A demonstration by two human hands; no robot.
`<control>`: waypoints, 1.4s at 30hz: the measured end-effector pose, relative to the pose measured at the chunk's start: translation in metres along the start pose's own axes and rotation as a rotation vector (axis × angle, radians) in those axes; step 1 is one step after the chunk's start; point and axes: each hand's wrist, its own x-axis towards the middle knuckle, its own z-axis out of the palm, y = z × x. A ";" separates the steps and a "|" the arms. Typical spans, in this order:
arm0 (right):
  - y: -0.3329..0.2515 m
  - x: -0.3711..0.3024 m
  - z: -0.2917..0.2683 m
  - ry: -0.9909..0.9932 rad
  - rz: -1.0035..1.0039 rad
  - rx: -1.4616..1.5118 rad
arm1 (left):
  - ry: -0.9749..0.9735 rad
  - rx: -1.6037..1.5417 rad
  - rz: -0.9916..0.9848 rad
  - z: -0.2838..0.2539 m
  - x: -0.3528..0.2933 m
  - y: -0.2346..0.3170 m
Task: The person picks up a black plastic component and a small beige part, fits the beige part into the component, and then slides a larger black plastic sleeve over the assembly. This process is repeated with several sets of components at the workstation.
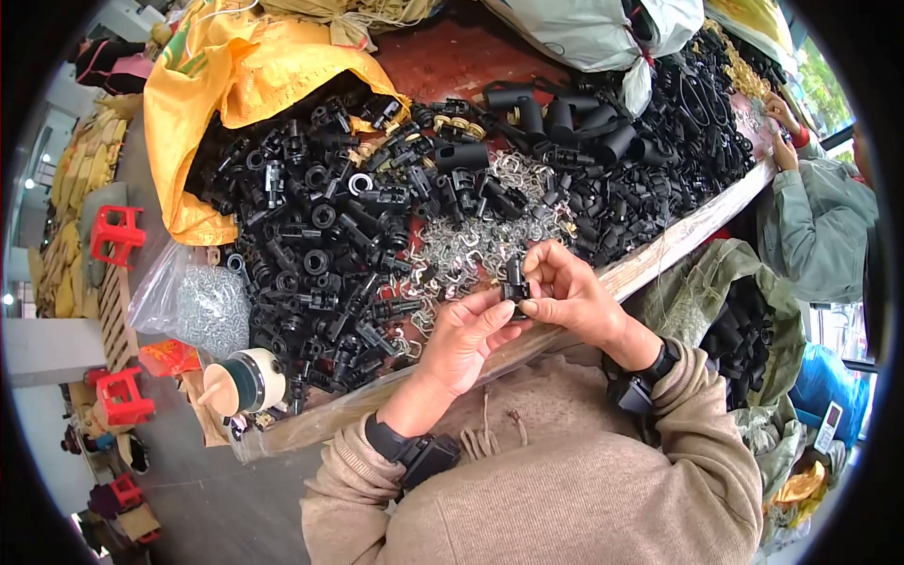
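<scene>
Between both hands, just over the table's near edge, is a small black plastic fitting point(514, 282). The fingers of my left hand point(463, 331) pinch it from below and the left. From the right, my right hand point(570, 299) grips it with thumb and fingertips. Fingers cover part of the fitting. Right behind the hands lies a heap of small shiny metal clips point(480, 240). To the left spreads a large pile of black plastic fittings point(320, 235), and to the right a pile of smaller black parts point(626, 202).
A wooden strip point(678, 226) edges the table. An orange sack point(179, 122) opens onto the pile. At the left stand a bag of screws point(212, 306) and a cup with a pinkish lid point(247, 381). Red stools point(118, 234) stand farther left; a co-worker's sleeve point(819, 226) is at right.
</scene>
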 end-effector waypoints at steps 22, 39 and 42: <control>-0.073 0.045 -0.033 0.082 -0.334 -1.100 | 0.022 0.055 0.011 -0.010 0.004 -0.001; -0.038 0.133 -0.054 0.159 -0.400 -1.750 | 0.055 0.029 0.006 -0.008 0.002 0.003; -0.037 0.128 -0.060 0.133 -0.363 -1.713 | 0.055 0.026 0.009 -0.003 0.001 0.007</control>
